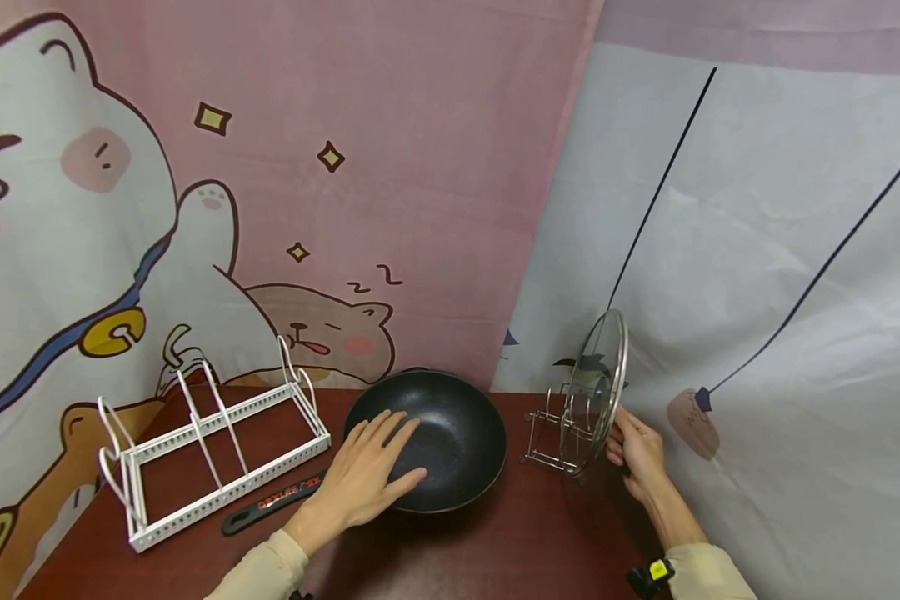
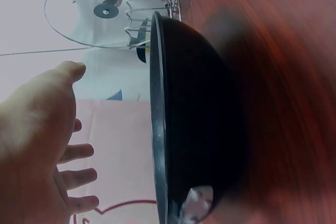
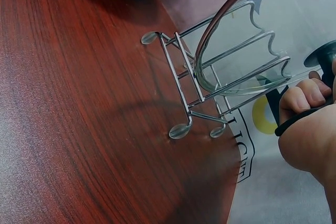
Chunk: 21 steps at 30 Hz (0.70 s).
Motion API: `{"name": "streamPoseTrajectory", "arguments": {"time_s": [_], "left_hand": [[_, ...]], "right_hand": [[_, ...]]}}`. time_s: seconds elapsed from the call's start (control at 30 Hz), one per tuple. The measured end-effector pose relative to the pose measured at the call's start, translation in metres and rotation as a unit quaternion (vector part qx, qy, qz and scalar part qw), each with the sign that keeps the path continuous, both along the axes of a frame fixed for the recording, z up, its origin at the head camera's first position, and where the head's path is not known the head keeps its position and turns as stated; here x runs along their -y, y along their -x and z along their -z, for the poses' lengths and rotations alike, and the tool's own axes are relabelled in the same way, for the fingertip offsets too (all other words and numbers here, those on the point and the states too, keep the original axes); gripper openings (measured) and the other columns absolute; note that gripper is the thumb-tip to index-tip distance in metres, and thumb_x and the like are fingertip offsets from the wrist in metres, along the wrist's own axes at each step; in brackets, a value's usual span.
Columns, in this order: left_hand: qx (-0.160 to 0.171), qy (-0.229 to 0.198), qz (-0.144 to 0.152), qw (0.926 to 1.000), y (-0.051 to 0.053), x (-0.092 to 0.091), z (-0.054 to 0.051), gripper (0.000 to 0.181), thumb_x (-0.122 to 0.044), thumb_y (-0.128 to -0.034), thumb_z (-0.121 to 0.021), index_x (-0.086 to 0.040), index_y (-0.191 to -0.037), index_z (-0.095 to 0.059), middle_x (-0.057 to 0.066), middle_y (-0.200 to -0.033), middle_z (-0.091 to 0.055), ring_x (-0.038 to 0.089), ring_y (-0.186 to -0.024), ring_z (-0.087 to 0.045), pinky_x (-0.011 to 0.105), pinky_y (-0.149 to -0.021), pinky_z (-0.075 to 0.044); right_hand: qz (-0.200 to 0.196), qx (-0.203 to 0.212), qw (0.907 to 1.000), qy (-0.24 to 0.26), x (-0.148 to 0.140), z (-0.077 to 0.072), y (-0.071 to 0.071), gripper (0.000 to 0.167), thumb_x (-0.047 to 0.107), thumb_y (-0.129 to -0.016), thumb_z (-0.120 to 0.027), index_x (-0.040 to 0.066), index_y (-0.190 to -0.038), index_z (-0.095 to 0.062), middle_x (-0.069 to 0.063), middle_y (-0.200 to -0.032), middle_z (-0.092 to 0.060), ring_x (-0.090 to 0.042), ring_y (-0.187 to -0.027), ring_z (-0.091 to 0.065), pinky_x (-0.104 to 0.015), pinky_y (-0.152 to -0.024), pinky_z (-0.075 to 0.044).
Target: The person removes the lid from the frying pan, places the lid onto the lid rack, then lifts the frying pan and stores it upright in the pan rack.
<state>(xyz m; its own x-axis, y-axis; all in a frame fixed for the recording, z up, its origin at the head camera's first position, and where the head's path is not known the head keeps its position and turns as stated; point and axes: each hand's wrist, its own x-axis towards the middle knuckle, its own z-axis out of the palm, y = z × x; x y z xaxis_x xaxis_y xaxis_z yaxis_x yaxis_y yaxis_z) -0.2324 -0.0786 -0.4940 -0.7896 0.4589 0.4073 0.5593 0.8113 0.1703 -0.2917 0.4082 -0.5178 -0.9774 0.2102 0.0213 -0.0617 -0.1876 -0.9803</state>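
Observation:
A black wok [image 1: 457, 442] sits on the table, its handle [image 1: 277, 502] pointing left. My left hand [image 1: 363, 475] is spread over the wok's left side, fingers straight; in the left wrist view a gap shows between it and the wok's rim. At the right, my right hand [image 1: 641, 450] grips the dark knob [image 2: 106, 11] of a clear glass lid [image 1: 607, 375] with a metal rim. The lid stands upright on edge, its lower part among the wires of a small metal lid rack [image 3: 181, 87]. Whether its rim rests fully on the rack I cannot tell.
A white expandable rack [image 1: 228, 495] with upright dividers stands on the reddish-brown table [image 1: 480, 554] at the left, beside the wok's handle. Printed cloth [image 1: 435, 208] hangs close behind the table and along its right side.

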Motion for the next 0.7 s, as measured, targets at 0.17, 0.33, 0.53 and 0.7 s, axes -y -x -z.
{"name": "streamPoseTrajectory", "arguments": {"time_s": [0.17,0.33,0.53,0.7], "left_hand": [[-0.010,-0.001,-0.020,0.9998,-0.008,0.018,0.008,0.076,-0.067,-0.1089,-0.064,-0.019,-0.167,-0.055,0.014,-0.169,-0.058,0.045,-0.160,-0.052,0.070,-0.126,-0.044],[-0.003,-0.004,-0.044,0.9990,-0.017,0.036,0.015,0.075,-0.065,-0.1084,-0.066,-0.020,-0.167,-0.055,0.014,-0.169,-0.058,0.045,-0.160,-0.052,0.071,-0.126,-0.043],[-0.013,0.003,-0.069,0.9975,-0.027,0.057,0.023,0.072,-0.061,-0.1055,-0.073,-0.020,-0.164,-0.059,0.013,-0.165,-0.062,0.044,-0.155,-0.057,0.068,-0.121,-0.048],[-0.016,0.008,-0.087,0.9960,-0.036,0.073,0.030,0.070,-0.057,-0.1036,-0.077,-0.020,-0.161,-0.062,0.013,-0.162,-0.064,0.042,-0.149,-0.062,0.067,-0.118,-0.051]], "right_hand": [[-0.004,-0.001,1.0000,-0.003,-0.001,0.000,-0.001,0.034,0.032,-0.121,-0.055,0.025,-0.092,-0.071,0.012,-0.069,-0.043,-0.001,-0.054,-0.036,-0.025,-0.054,-0.020],[0.001,-0.001,1.0000,-0.003,-0.001,-0.001,-0.001,0.035,0.031,-0.121,-0.054,0.024,-0.090,-0.068,0.012,-0.070,-0.043,0.000,-0.053,-0.037,-0.026,-0.055,-0.020],[0.001,0.001,1.0000,-0.002,0.000,0.000,-0.001,0.036,0.032,-0.121,-0.054,0.023,-0.089,-0.067,0.012,-0.069,-0.042,0.000,-0.053,-0.037,-0.029,-0.057,-0.018],[-0.001,0.001,1.0000,-0.001,0.000,0.000,-0.001,0.036,0.033,-0.121,-0.055,0.022,-0.089,-0.067,0.012,-0.069,-0.041,-0.001,-0.054,-0.036,-0.030,-0.057,-0.017]]}}
